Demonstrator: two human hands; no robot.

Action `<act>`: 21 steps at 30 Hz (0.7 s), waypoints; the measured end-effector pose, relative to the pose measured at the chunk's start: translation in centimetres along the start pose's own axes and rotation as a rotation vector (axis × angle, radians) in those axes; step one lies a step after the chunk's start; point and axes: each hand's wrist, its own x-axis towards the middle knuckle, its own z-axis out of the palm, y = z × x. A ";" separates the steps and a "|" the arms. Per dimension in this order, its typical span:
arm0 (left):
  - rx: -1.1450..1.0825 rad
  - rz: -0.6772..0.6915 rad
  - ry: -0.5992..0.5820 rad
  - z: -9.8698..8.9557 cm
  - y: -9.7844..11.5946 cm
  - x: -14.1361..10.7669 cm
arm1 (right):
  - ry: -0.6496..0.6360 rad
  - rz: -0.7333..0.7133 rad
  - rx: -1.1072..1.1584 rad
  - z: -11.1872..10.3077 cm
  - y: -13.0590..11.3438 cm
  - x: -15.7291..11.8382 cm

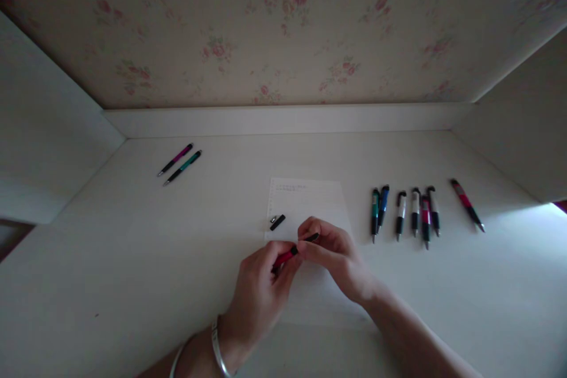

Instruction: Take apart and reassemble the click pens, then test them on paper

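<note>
Over a sheet of lined paper (310,201), my left hand (266,277) is closed around the red barrel of a pen (284,257). The fingers of my right hand (332,254) pinch the pen's black upper end, close against the left fingertips. Part of the pen is hidden by the fingers. Just beyond my hands, a short black piece (277,222) lies on the paper with a small silver tip (273,220) beside it. Faint writing runs along the top of the sheet.
At the left back lie a purple pen (176,159) and a teal pen (183,168). Several pens (401,215) are grouped on the right, with a red and black pen (468,205) farther right. White panels and a flowered wall enclose the white desk (133,248).
</note>
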 end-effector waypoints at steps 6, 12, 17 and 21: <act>0.028 0.033 -0.033 0.2 -0.1 -0.3 | 0.014 0.047 -0.083 -0.1 0.6 -0.1; -0.058 -0.008 -0.083 -0.2 0.7 0.0 | -0.057 -0.028 0.015 0.1 0.2 -0.2; -0.073 0.033 -0.089 -0.5 1.1 0.0 | -0.065 -0.073 0.051 0.2 0.3 -0.1; -0.102 -0.004 -0.111 -0.3 0.8 -0.5 | 0.028 -0.067 0.023 0.0 0.8 0.2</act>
